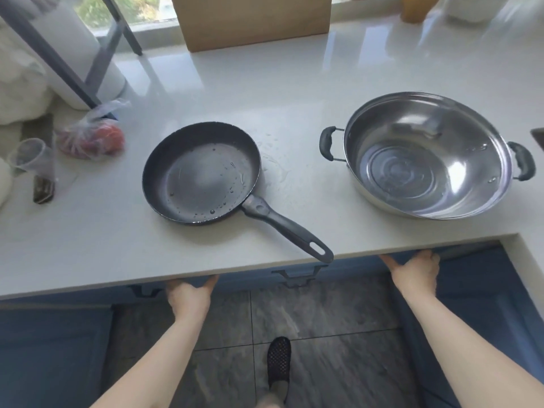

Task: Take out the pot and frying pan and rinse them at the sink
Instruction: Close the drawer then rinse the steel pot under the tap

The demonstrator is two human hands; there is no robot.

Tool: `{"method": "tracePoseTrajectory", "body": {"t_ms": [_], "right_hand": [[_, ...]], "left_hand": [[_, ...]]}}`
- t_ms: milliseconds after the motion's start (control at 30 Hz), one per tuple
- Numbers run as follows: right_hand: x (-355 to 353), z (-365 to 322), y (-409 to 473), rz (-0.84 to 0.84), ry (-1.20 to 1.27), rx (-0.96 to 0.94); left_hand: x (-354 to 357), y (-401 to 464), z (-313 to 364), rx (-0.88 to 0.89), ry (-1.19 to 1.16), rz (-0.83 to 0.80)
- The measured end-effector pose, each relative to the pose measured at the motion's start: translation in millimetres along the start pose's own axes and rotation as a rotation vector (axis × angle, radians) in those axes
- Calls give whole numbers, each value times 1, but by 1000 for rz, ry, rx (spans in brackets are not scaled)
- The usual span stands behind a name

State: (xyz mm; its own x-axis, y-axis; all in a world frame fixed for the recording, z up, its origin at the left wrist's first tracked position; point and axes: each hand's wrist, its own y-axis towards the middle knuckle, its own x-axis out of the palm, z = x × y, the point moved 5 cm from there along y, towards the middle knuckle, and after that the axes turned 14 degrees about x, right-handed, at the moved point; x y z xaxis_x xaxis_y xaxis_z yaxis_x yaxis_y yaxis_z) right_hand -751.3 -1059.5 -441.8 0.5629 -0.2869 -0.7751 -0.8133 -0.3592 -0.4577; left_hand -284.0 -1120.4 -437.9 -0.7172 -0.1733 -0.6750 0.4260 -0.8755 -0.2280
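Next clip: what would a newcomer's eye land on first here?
The black frying pan, wet with droplets, sits mid-counter, its handle poking past the front edge. To its right stands the shiny steel pot, also wet inside. Below the counter edge, the left hand and right hand press against the blue cabinet fronts.

Single head-worn wide-angle view, looking forward and steeply down from standing height over a white countertop (88, 248). Faces the window (97, 10) at the top edge; the counter fills the upper two thirds, with floor tiles (323, 334) and the person's own forearms at the bottom. Close range, edges bowed by the lens. No second view.
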Motion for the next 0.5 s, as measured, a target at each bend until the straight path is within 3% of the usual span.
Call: {"method": "tracePoseTrajectory", "body": {"t_ms": [167, 367, 500], "right_hand": [[-9, -3, -9, -9, 35, 5], [-42, 10, -24, 13, 74, -12], [-78, 33, -27, 30, 144, 35]], "left_hand": [[-8, -6, 7, 29, 75, -81], [-25, -23, 13, 78, 225, -385], [-40, -57, 40, 332, 168, -543]]}}
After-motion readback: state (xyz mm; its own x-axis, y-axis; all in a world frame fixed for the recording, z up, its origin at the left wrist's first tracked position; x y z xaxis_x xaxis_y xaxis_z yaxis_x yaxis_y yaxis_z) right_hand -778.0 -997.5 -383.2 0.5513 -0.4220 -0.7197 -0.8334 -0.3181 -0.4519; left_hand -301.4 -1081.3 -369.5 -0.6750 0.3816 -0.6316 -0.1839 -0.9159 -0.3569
